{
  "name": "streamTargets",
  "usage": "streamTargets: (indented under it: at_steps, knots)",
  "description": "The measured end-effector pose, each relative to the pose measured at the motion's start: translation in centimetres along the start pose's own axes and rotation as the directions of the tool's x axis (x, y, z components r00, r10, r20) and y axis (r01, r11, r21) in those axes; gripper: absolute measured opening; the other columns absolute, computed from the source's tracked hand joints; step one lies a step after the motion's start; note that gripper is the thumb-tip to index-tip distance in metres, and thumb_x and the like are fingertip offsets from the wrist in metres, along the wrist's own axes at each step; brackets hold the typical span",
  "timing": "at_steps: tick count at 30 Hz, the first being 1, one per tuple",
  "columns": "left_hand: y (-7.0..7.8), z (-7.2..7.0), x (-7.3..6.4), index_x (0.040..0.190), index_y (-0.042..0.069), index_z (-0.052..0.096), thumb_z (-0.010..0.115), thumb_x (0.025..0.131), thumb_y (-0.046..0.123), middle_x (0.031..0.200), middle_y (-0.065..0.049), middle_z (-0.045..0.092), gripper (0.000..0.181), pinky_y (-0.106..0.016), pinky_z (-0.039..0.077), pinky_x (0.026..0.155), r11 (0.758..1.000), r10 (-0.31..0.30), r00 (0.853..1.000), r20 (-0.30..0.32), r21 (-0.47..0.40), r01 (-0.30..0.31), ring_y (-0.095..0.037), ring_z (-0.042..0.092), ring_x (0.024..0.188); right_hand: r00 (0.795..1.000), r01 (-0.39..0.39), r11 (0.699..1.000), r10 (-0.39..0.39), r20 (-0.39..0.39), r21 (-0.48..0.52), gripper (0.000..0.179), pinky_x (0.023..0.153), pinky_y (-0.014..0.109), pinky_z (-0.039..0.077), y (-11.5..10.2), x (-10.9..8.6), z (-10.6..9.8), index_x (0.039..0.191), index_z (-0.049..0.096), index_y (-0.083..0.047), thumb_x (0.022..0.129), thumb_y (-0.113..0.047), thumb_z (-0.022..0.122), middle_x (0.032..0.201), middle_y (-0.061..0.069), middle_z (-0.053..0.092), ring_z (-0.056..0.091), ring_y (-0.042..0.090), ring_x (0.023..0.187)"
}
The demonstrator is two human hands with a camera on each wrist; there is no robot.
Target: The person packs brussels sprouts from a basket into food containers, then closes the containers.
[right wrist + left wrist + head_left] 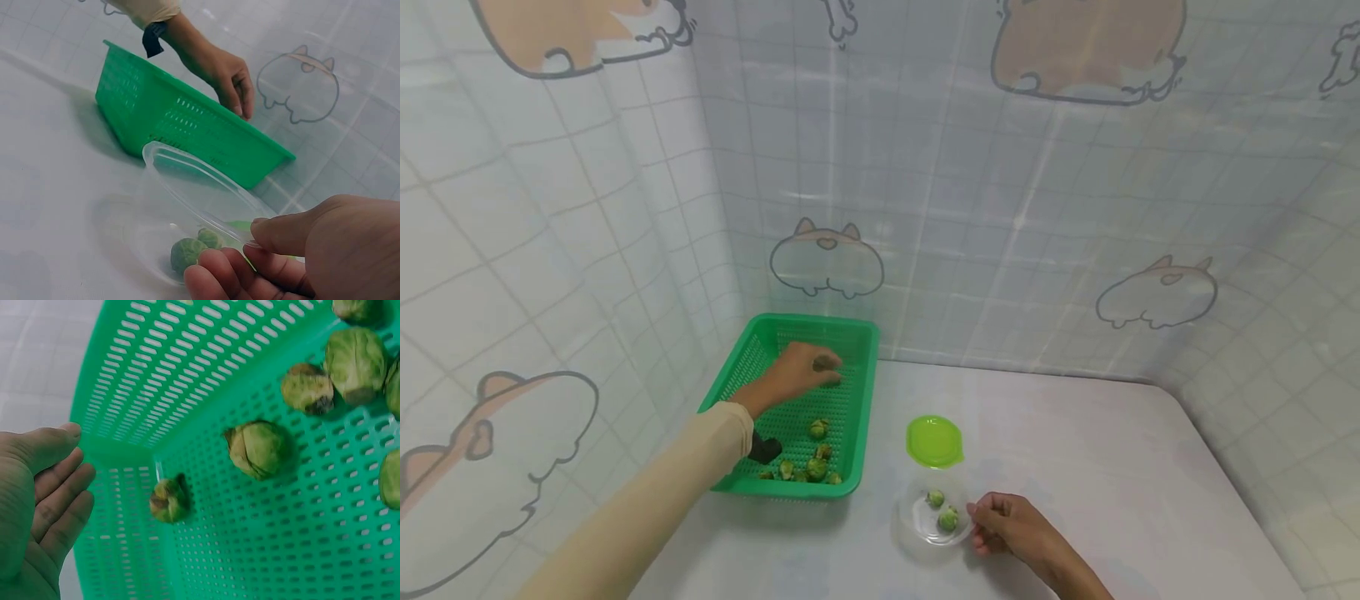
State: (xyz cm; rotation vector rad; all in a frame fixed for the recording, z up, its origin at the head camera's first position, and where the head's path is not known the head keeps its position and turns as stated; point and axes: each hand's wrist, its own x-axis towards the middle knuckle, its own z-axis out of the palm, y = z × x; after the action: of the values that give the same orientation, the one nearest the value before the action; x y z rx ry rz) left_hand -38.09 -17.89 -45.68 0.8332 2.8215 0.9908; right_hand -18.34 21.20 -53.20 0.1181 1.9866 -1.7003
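Note:
My left hand (801, 371) reaches over the far part of a green perforated basket (867, 392), thumb and fingers slightly bent with nothing between them. In the left wrist view, a Brussels sprout (169, 501) lies in the basket's corner near those fingers, and another Brussels sprout (257, 450) sits farther along the floor. Between thumb and fingers, my right hand (1017, 531) pinches the rim of a clear plastic bowl (206, 181). Inside the bowl rest a larger Brussels sprout (948, 518) and a smaller Brussels sprout (935, 497).
Several Brussels sprouts (816, 469) are gathered at the basket's near end. A bright green lid (935, 442) lies flat on the white table (1060, 442) just behind the bowl. Patterned white sheeting (940, 208) rises behind and at both sides.

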Motion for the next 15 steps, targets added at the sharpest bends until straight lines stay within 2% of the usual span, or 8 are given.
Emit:
streamTargets:
  at_steps: [6, 11, 15]
  knots:
    - [-1.2, 0.4, 0.8, 0.127, 0.010, 0.069, 0.071, 0.096, 0.028, 0.127, -0.008, 0.068, 0.036, -0.047, 0.054, 0.098, 0.999, 0.003, 1.000, 0.015, 0.046, -0.004, -0.030, 0.064, 0.118, 1.000, 0.005, 1.000, -0.005, -0.010, 0.000, 0.029, 0.070, 0.032, 0.059, 0.1, 0.0, 0.0, 0.097, 0.060, 0.000, 0.100, -0.029, 0.065, 0.083, 0.006, 0.066, 0.065, 0.016, 0.073]
    - [-2.3, 1.1, 1.2, 0.128, 0.006, 0.067, 0.071, 0.096, 0.023, 0.128, -0.013, 0.067, 0.036, -0.048, 0.054, 0.097, 0.996, 0.013, 1.000, 0.004, 0.086, -0.014, -0.033, 0.064, 0.117, 1.000, -0.002, 1.000, 0.002, -0.007, -0.005, 0.032, 0.072, 0.031, 0.059, -0.2, -0.1, 0.1, 0.098, 0.061, 0.000, 0.098, -0.032, 0.067, 0.085, 0.006, 0.066, 0.065, 0.016, 0.075]
    - [-3.3, 1.8, 1.7, 0.129, 0.006, 0.066, 0.071, 0.096, 0.020, 0.129, -0.013, 0.066, 0.036, -0.048, 0.053, 0.097, 0.995, -0.016, 1.000, 0.013, 0.095, 0.015, -0.032, 0.063, 0.119, 1.000, -0.003, 1.000, 0.003, -0.008, -0.009, 0.032, 0.072, 0.031, 0.059, -0.3, -0.1, 0.2, 0.097, 0.061, -0.001, 0.098, -0.032, 0.067, 0.085, 0.006, 0.066, 0.065, 0.015, 0.075]
